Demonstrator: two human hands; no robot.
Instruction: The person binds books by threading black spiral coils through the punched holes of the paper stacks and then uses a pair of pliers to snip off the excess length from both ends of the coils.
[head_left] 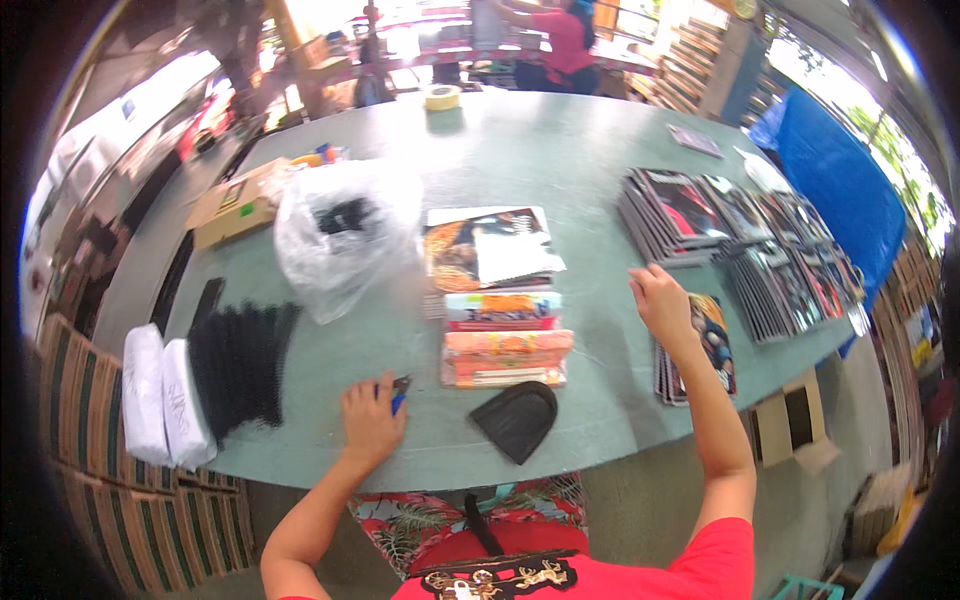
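Resting the left hand (pixel 372 425) against cutters (pixel 399 399) on the table (pixel 600 430), presumably for easy reach; cannot tell whether clamped on them. Holding the right hand (pixel 662 303) curled (apparently around nothing) near magazines (pixel 716 345), piled perhaps for neat lifting, partly hidden by the forearm (pixel 712 400). Hard to make out the dark contents (pixel 345 215) of the bag (pixel 335 265).

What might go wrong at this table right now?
The right hand is near the small magazine pile, so a careless swing might scatter it. The large stacks sit near the table's right side and could slide off if bumped. The blue-handled tool by the left hand might nick a finger.
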